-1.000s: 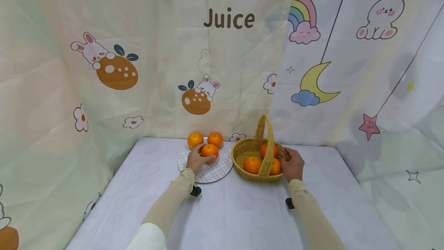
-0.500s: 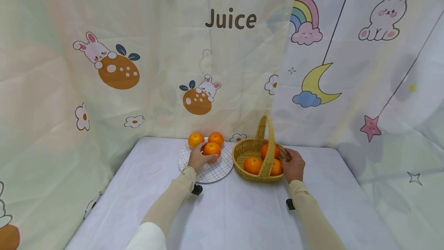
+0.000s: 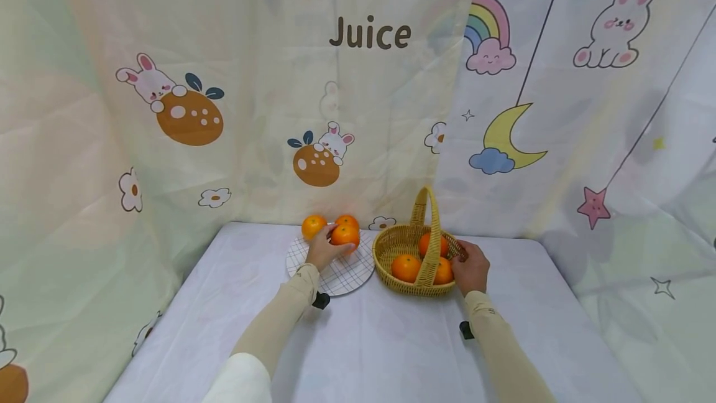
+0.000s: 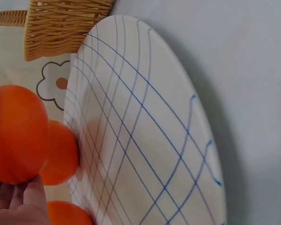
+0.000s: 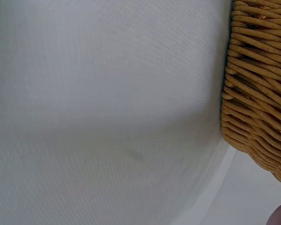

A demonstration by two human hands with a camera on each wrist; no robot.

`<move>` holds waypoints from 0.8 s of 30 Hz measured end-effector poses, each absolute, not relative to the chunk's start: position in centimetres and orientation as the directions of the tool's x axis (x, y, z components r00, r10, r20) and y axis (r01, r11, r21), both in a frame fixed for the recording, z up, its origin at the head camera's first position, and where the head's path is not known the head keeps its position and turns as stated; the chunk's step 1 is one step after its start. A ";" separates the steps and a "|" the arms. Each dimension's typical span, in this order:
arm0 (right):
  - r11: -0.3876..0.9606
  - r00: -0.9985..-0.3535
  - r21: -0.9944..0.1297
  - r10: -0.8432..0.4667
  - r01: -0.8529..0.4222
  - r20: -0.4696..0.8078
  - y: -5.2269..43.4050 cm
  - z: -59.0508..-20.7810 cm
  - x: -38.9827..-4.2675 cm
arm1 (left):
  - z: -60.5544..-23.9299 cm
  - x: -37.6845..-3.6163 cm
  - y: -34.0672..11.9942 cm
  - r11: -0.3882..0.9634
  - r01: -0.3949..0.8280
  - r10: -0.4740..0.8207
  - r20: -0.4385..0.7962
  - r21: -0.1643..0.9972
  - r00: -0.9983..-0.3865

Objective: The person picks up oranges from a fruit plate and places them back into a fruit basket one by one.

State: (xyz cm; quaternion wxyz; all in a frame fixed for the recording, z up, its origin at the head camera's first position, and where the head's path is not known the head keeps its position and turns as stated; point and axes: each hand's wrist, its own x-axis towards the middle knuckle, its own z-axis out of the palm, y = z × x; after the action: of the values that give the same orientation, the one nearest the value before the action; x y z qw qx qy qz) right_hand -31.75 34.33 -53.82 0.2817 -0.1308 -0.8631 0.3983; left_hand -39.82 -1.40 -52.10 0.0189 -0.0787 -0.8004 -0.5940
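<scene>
Now your left grip [image 3: 322, 252] has an orange [image 3: 345, 236], thumb on the near side, fingers round the other, likely so something this round can't slip. The left wrist view shows it raised off the plate [image 3: 338, 280]. Just beyond that grip, at the plate's back, sit a second orange [image 3: 314, 227] and a third orange [image 3: 347, 220]; whether yours touches the third, I can't tell.

Right of that grip, close beside the plate, stands the basket [image 3: 391, 280] with three basket oranges [image 3: 406, 267]. Your right grip [image 3: 471, 269] pinches its rim at the near-right end, probably to steady it.

And against half a second ago? Your left grip has edged away from you and rightward, so its orange covers more of the third. Your right grip and the basket haven't budged.
</scene>
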 end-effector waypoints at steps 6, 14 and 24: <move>0.650 -0.803 -0.760 0.455 0.004 0.385 34.3 -53.8 -31.7 | -51.5 -40.2 -1.1 0.297 0.148 0.120 0.117 0.943 -0.986; 0.661 -0.810 -0.750 0.434 -0.010 0.394 34.1 -53.7 -31.4 | -51.4 -40.5 -0.9 0.308 0.192 0.135 0.157 0.932 -0.978; 0.663 -0.810 -0.748 0.433 -0.010 0.395 33.9 -53.3 -31.1 | -50.2 -40.2 0.0 0.356 0.244 0.141 0.206 0.902 -0.968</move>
State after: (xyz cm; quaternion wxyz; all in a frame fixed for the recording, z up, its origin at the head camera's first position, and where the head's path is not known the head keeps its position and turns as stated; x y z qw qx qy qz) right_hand -31.07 33.88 -53.25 0.2832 -0.1220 -0.8668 0.3918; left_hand -40.19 -0.02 -50.23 0.0464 -0.1172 -0.8222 -0.5551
